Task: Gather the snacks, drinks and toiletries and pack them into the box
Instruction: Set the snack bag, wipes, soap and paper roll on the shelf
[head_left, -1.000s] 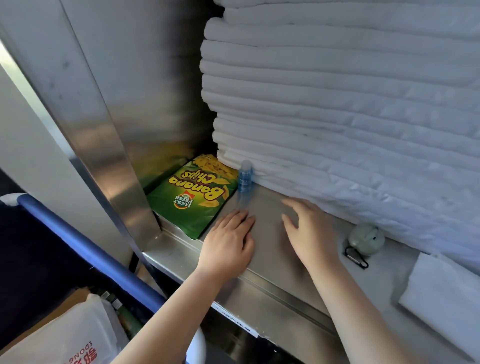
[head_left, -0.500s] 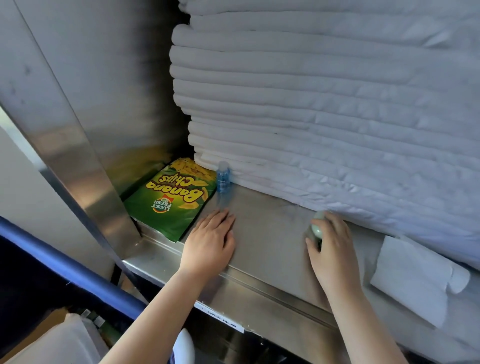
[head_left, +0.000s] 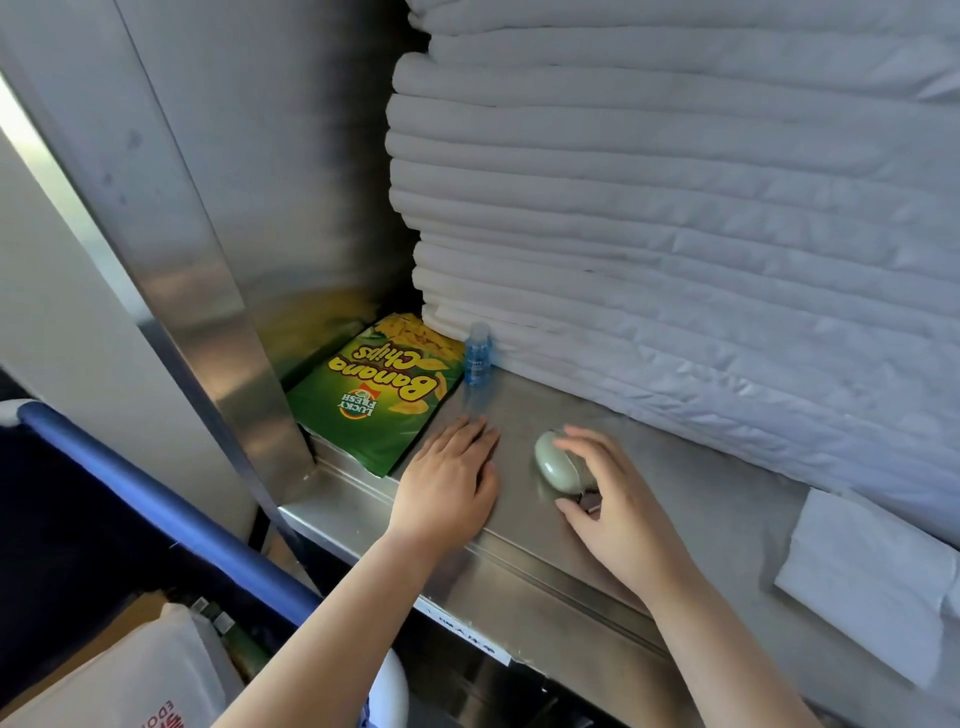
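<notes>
A green bag of banana chips (head_left: 382, 395) lies flat in the left corner of a steel shelf (head_left: 524, 415). A small blue bottle (head_left: 478, 354) stands upright just right of the bag, against the stacked linen. My left hand (head_left: 447, 486) rests flat on the shelf below the bottle, fingers straight. My right hand (head_left: 610, 501) grips a pale green oval case (head_left: 556, 465) with a dark clip at its lower end, fingers over its top and thumb below it.
A tall stack of folded white linen (head_left: 675, 208) fills the shelf's back and right. A folded white cloth (head_left: 872, 577) lies at the right edge. A steel side wall (head_left: 208, 260) closes the left. Below left are a blue rail (head_left: 171, 509) and a cardboard box (head_left: 124, 675).
My right hand reached right to the pale green case, took hold of it and has drawn it left toward my left hand. My left hand stayed flat on the shelf.
</notes>
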